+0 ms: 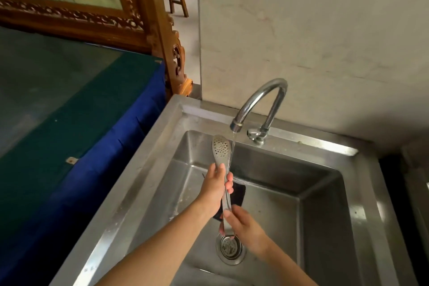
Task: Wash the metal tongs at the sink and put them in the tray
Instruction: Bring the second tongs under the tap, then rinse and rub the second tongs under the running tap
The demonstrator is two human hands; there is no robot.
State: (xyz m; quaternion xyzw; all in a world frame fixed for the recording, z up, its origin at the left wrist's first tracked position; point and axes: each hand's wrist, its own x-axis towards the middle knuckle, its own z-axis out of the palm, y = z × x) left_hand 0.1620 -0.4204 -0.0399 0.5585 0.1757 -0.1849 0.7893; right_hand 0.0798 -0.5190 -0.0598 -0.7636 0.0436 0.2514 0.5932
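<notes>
The metal tongs (221, 150) stand almost upright over the steel sink (325, 204), perforated spoon end at the top. Water runs from the curved tap (260, 102) in a thin stream just right of that spoon end. My left hand (214, 189) is wrapped around the middle of the tongs. My right hand (243, 224) grips their lower end, above the drain (230, 248). No tray is in view.
A dark sponge or cloth (238, 195) lies in the basin behind my hands. The tap handle (255, 133) sits on the back rim. A table with a green top and blue skirt (81, 123) stands to the left, and a carved wooden frame (144, 18) behind it.
</notes>
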